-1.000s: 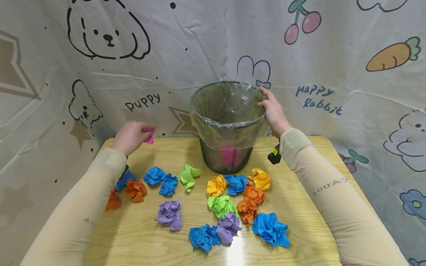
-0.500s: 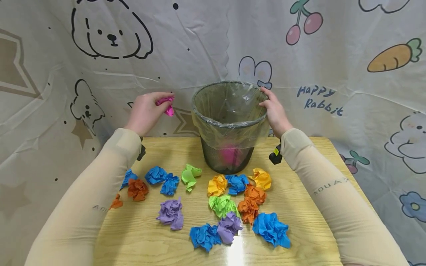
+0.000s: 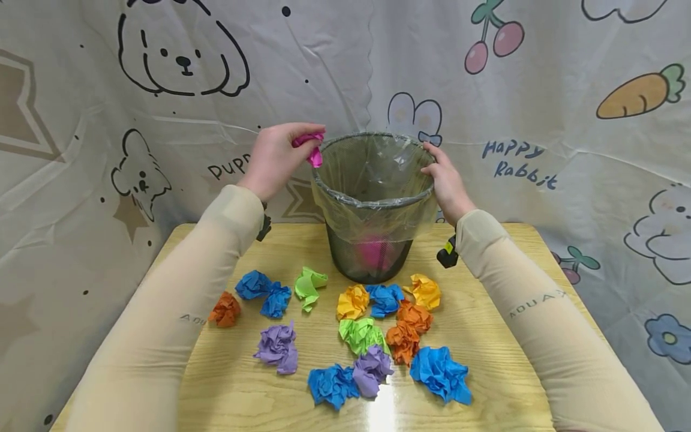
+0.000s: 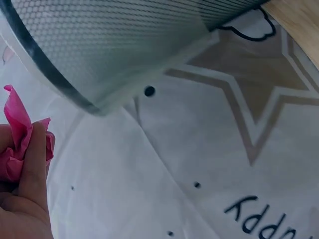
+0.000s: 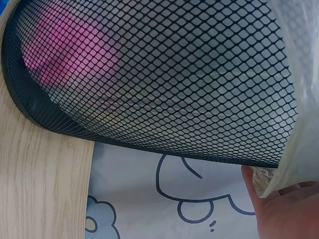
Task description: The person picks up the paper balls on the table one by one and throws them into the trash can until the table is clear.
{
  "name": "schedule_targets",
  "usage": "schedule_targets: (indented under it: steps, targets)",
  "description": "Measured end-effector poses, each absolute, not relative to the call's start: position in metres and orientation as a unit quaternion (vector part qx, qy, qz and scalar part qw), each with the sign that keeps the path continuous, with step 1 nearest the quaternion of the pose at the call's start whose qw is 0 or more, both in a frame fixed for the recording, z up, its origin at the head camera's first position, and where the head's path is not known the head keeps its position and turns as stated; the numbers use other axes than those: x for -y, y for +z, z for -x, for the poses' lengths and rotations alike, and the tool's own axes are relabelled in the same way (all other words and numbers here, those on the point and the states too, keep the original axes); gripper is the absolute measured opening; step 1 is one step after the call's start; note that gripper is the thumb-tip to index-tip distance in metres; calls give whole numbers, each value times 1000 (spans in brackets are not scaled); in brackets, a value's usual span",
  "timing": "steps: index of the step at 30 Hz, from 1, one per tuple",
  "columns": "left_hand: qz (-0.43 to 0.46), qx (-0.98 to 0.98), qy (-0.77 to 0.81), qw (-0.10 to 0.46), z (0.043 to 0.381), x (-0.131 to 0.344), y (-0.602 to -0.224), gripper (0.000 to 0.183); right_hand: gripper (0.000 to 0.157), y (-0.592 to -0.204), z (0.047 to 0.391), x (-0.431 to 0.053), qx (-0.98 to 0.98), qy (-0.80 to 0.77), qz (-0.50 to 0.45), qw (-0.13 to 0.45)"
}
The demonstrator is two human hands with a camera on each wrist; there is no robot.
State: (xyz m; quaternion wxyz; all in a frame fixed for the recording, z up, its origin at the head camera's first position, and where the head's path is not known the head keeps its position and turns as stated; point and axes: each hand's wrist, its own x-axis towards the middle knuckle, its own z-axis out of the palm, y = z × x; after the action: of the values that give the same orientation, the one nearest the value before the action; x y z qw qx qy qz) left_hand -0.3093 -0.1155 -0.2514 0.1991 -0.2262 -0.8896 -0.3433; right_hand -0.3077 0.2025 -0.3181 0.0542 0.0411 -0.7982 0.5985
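Note:
A crumpled pink paper (image 3: 315, 158) is pinched in the fingers of my left hand (image 3: 278, 159), held at the left rim of a black mesh wastebasket (image 3: 341, 255). In the left wrist view the same pink paper (image 4: 19, 117) sticks up between thumb and fingers, beside the mesh wall. My right hand (image 3: 449, 186) grips the basket's right rim over a clear plastic liner (image 3: 372, 217). Seen from the right wrist, the hand (image 5: 289, 211) holds the liner's folded edge at the rim. Pink paper (image 5: 75, 55) shows through the mesh at the basket's bottom.
Several crumpled papers lie on the wooden table (image 3: 502, 360) before the basket: blue (image 3: 439, 373), purple (image 3: 276, 348), green (image 3: 361, 335), orange (image 3: 402, 341) and yellow (image 3: 352, 302). A printed curtain (image 3: 302, 54) hangs behind and at both sides.
My left hand has risen and moved right with the pink paper, from over the table's left back to the basket's rim. My right hand has stayed on the rim.

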Motion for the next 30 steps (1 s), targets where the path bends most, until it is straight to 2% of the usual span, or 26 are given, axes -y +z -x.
schedule_targets:
  steps: [10,15,19,26,30]
  targets:
    - [304,882,-334,136,311,71,-246,29,63,-318,306,-205,798,598,-44,59]
    - [331,888,-309,78,312,57,-248,29,64,-319,306,-202,796,601,-44,56]
    - [334,898,-283,44,313,53,-250,31,64,-319,306,-201,798,598,-43,60]
    - [302,911,-281,20,314,54,-253,42,64,-319,306,-201,798,598,-44,62]
    - [304,911,-278,13,314,54,-256,41,65,-319,306,-202,798,598,-44,64]
